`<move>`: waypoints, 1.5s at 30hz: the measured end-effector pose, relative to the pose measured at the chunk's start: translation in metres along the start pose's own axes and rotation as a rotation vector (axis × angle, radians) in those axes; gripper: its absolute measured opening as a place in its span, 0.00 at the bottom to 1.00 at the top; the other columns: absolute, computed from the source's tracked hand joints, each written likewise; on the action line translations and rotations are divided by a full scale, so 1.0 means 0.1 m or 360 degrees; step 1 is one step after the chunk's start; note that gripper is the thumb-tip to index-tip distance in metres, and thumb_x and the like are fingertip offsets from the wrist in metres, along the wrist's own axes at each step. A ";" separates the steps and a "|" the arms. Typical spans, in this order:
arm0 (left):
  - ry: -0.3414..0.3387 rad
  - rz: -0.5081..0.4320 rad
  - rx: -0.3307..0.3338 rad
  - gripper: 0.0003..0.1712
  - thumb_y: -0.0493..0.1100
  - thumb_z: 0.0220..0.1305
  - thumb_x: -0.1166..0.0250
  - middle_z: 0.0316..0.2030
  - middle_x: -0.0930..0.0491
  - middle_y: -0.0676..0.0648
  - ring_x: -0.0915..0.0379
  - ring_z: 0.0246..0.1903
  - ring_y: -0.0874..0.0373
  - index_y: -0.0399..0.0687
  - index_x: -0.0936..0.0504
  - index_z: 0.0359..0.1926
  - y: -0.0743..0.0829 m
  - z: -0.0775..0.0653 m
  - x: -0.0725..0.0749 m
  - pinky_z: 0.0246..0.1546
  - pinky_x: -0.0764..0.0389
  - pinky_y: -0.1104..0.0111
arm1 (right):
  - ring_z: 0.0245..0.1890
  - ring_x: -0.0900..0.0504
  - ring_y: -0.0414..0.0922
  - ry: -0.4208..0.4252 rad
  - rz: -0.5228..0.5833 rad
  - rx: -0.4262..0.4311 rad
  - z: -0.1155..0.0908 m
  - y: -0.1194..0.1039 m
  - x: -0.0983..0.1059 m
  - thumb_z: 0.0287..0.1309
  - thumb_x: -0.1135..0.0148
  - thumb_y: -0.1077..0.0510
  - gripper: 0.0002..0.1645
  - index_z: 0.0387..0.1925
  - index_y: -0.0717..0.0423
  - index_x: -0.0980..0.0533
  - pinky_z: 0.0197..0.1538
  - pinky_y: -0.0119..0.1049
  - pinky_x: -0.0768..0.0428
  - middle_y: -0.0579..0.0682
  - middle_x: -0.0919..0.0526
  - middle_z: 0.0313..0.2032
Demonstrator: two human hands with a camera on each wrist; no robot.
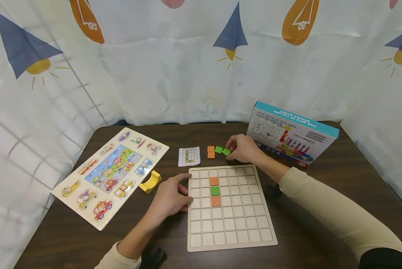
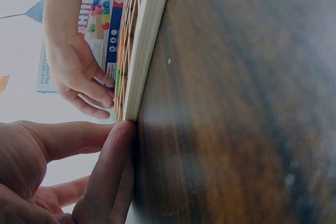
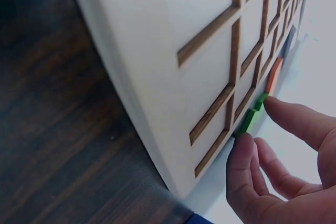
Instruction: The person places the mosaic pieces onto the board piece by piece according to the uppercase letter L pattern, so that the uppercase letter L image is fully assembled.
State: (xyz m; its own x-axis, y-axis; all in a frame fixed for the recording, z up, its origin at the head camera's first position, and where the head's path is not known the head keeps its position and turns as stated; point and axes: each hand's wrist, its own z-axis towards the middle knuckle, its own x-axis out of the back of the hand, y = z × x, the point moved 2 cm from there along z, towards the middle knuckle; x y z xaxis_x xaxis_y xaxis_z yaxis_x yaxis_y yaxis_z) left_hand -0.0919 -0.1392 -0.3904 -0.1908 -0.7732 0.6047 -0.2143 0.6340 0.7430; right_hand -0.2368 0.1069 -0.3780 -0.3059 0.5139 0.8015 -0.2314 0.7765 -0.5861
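Observation:
A pale wooden grid board (image 1: 232, 226) lies on the table, its cells holding an orange tile (image 1: 214, 181), a green tile (image 1: 215, 191) and another orange tile (image 1: 215, 201) in one column. My left hand (image 1: 170, 196) rests against the board's left edge; in the left wrist view its fingertips (image 2: 119, 132) touch the side. Beyond the board's far edge, my right hand (image 1: 244, 148) pinches a loose green tile (image 1: 226, 151) between thumb and finger. Beside that tile lie a second green tile (image 1: 218, 150) and two orange tiles (image 1: 211, 152).
A small printed pattern card (image 1: 184, 160) lies behind the board. To the left, a vehicle picture puzzle (image 1: 86, 201) leans on a yellow curved block (image 1: 150, 182). A beaded-boxes carton (image 1: 291, 130) stands at the back right, near my right forearm.

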 end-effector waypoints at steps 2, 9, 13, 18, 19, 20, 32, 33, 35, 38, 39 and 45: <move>0.0000 -0.0006 -0.0010 0.41 0.29 0.52 0.24 0.32 0.20 0.44 0.20 0.16 0.59 0.45 0.24 0.69 0.00 0.00 0.00 0.18 0.14 0.68 | 0.42 0.18 0.51 -0.0009 -0.0007 -0.0031 0.03 0.02 0.00 0.51 0.20 0.59 0.21 0.46 0.59 0.16 0.50 0.47 0.18 0.53 0.14 0.38; 0.0002 -0.0020 -0.0024 0.41 0.29 0.52 0.23 0.32 0.20 0.44 0.20 0.16 0.59 0.44 0.23 0.69 -0.01 -0.02 -0.01 0.18 0.14 0.67 | 0.42 0.19 0.51 -0.0014 -0.0047 -0.0055 0.10 0.04 -0.01 0.51 0.20 0.57 0.20 0.45 0.59 0.16 0.50 0.45 0.19 0.53 0.15 0.38; 0.0003 -0.0024 -0.0029 0.41 0.29 0.52 0.23 0.32 0.20 0.44 0.20 0.16 0.59 0.44 0.23 0.69 -0.01 -0.02 -0.01 0.18 0.14 0.67 | 0.40 0.19 0.50 -0.0019 -0.0056 -0.0071 0.13 0.05 -0.01 0.51 0.20 0.57 0.19 0.44 0.59 0.15 0.47 0.43 0.19 0.52 0.15 0.38; 0.0002 -0.0021 -0.0027 0.41 0.29 0.52 0.23 0.32 0.20 0.44 0.20 0.16 0.58 0.45 0.24 0.69 0.00 -0.01 0.00 0.18 0.14 0.67 | 0.38 0.19 0.48 -0.0027 -0.0057 -0.0073 0.15 0.05 -0.01 0.51 0.19 0.56 0.18 0.42 0.59 0.15 0.43 0.41 0.19 0.52 0.15 0.36; 0.0002 -0.0021 -0.0026 0.41 0.29 0.52 0.23 0.32 0.20 0.44 0.20 0.16 0.58 0.45 0.24 0.69 0.00 -0.01 0.00 0.18 0.14 0.67 | 0.38 0.19 0.48 -0.0028 -0.0058 -0.0073 0.16 0.05 -0.01 0.51 0.19 0.55 0.18 0.41 0.58 0.15 0.43 0.40 0.20 0.52 0.16 0.36; 0.0003 -0.0022 -0.0023 0.41 0.29 0.52 0.23 0.32 0.20 0.44 0.20 0.16 0.58 0.45 0.24 0.69 0.00 -0.01 0.00 0.18 0.14 0.67 | 0.37 0.20 0.48 -0.0029 -0.0061 -0.0072 0.16 0.05 -0.01 0.51 0.19 0.55 0.18 0.41 0.58 0.15 0.42 0.40 0.20 0.51 0.16 0.35; 0.0012 -0.0020 -0.0029 0.41 0.29 0.52 0.23 0.32 0.20 0.44 0.20 0.16 0.58 0.45 0.23 0.69 0.00 -0.02 0.00 0.18 0.14 0.68 | 0.37 0.20 0.48 -0.0033 -0.0028 -0.0068 0.18 0.04 -0.03 0.52 0.23 0.60 0.13 0.41 0.58 0.14 0.41 0.39 0.20 0.52 0.15 0.36; 0.0012 -0.0019 -0.0031 0.41 0.29 0.52 0.23 0.32 0.20 0.44 0.20 0.16 0.58 0.45 0.23 0.69 0.00 -0.02 0.00 0.18 0.14 0.68 | 0.37 0.20 0.48 -0.0035 -0.0024 -0.0065 0.18 0.04 -0.02 0.52 0.23 0.61 0.13 0.41 0.58 0.14 0.40 0.39 0.20 0.52 0.15 0.36; 0.0013 -0.0018 -0.0033 0.41 0.29 0.52 0.23 0.32 0.20 0.44 0.20 0.16 0.59 0.45 0.23 0.69 -0.01 -0.02 0.00 0.18 0.14 0.68 | 0.38 0.20 0.49 -0.0043 -0.0026 -0.0059 0.18 0.03 -0.02 0.53 0.24 0.62 0.12 0.41 0.57 0.13 0.41 0.39 0.19 0.52 0.15 0.37; 0.0009 -0.0015 -0.0032 0.41 0.30 0.52 0.23 0.32 0.20 0.44 0.20 0.16 0.58 0.45 0.23 0.69 -0.01 -0.01 0.00 0.18 0.14 0.68 | 0.40 0.20 0.50 -0.0065 -0.0028 -0.0053 0.18 0.04 -0.01 0.54 0.25 0.63 0.11 0.41 0.57 0.13 0.41 0.40 0.19 0.53 0.15 0.38; 0.0008 -0.0015 -0.0031 0.41 0.30 0.52 0.23 0.32 0.20 0.44 0.20 0.16 0.58 0.45 0.23 0.69 -0.01 -0.01 0.00 0.18 0.14 0.68 | 0.41 0.20 0.50 -0.0073 -0.0029 -0.0050 0.18 0.04 -0.01 0.54 0.25 0.64 0.11 0.41 0.56 0.12 0.41 0.40 0.19 0.53 0.15 0.39; 0.0009 -0.0006 -0.0027 0.41 0.30 0.52 0.23 0.32 0.20 0.44 0.20 0.16 0.58 0.45 0.24 0.69 -0.01 -0.01 0.00 0.19 0.14 0.68 | 0.43 0.19 0.49 -0.0098 -0.0008 -0.0041 0.18 0.07 0.01 0.54 0.26 0.64 0.12 0.42 0.55 0.11 0.43 0.40 0.18 0.53 0.14 0.40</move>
State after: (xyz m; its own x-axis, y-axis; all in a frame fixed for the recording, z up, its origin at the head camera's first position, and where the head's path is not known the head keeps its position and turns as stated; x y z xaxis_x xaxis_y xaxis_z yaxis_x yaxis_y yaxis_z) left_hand -0.0910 -0.1399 -0.3913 -0.1847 -0.7756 0.6036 -0.1990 0.6310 0.7498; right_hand -0.2554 0.1068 -0.3832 -0.3610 0.4872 0.7952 -0.2095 0.7885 -0.5782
